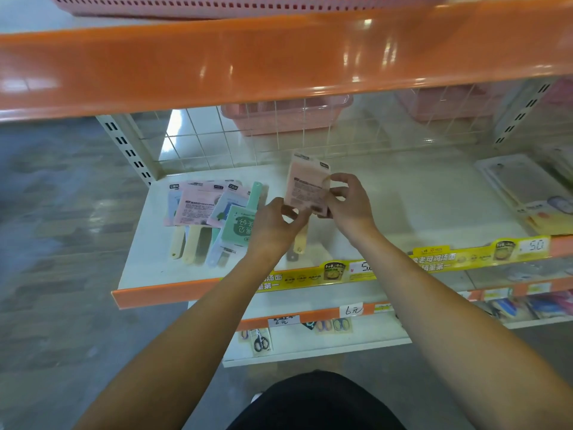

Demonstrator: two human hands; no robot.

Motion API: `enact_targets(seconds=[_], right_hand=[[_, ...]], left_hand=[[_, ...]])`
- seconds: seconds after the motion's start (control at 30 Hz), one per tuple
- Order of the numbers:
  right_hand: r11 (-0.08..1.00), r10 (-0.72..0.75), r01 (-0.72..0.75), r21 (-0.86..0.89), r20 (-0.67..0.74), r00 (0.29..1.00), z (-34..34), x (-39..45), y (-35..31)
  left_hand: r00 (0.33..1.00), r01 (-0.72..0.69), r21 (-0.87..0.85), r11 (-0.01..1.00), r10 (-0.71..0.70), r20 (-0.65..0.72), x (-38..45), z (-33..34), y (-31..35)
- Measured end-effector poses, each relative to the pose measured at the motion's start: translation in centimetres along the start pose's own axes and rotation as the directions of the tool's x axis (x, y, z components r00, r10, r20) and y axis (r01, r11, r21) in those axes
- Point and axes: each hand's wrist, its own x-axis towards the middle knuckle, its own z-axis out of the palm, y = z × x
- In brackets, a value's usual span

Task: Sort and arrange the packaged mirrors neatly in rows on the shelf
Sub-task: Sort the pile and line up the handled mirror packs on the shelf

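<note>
Both hands held one pink packaged mirror (307, 189) above the shelf (403, 212).

I saw left hand (274, 226) and right hand (348, 206) pinching it upright; the mirror pile (214, 212) lay left, nearer my left hand.

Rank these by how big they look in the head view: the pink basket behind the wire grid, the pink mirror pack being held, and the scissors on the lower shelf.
1. Pink basket, though it is farther off.
2. Pink mirror pack, held in both hands.
3. Scissors, clearly smallest.
</note>
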Motion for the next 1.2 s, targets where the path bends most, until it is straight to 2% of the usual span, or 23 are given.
enact_targets(seconds=[0.1, 0.3, 0.67, 0.77, 0.93, 1.0, 1.1, 1.2], right_hand=[[0.997, -0.052, 0.052, -0.063, 0.001, 0.999, -0.3, 0.2, -0.2], [0.984, -0.113, 0.110, -0.136, -0.011, 0.994, -0.7, 0.3, 0.3], [0.978, -0.107, 0.103, -0.181, -0.009, 0.994, -1.0, 0.5, 1.3], [0.993, -0.081, 0.079, -0.087, -0.013, 0.997, -0.6, 0.4, 1.1], [0.987, -0.109, 0.107, 0.118, 0.012, 0.994, 0.0, 0.0, -0.9], [0.989, -0.123, 0.121, 0.086, 0.011, 0.992, 0.0, 0.3, -0.9], [0.995, -0.048, 0.051, -0.089, 0.031, 0.998, -0.3, 1.1, -0.2], [0.993, 0.115, -0.117, 0.018, 0.115, 0.987, -0.4, 0.8, 0.0]], left_hand=[[0.996, -0.057, 0.080, 0.995, 0.062, -0.057, 0.3, -0.1, -0.3], [0.986, -0.160, 0.029, 0.987, 0.161, -0.036, 0.2, -0.4, -0.6], [0.988, -0.152, -0.010, 0.988, 0.152, -0.035, 0.1, -0.2, -0.1], [0.984, -0.172, -0.020, 0.985, 0.171, -0.043, -0.2, -0.2, 0.6], [0.991, -0.119, -0.043, 0.992, 0.121, 0.062, 0.4, 0.3, 1.1], [0.992, -0.094, -0.056, 0.994, 0.098, 0.074, 0.7, 0.5, 0.8], [0.993, -0.062, -0.134, 0.989, 0.075, 0.096, 0.5, 0.7, 0.6], [0.984, -0.035, -0.276, 0.960, 0.082, 0.161, 0.1, 0.6, 1.0]])
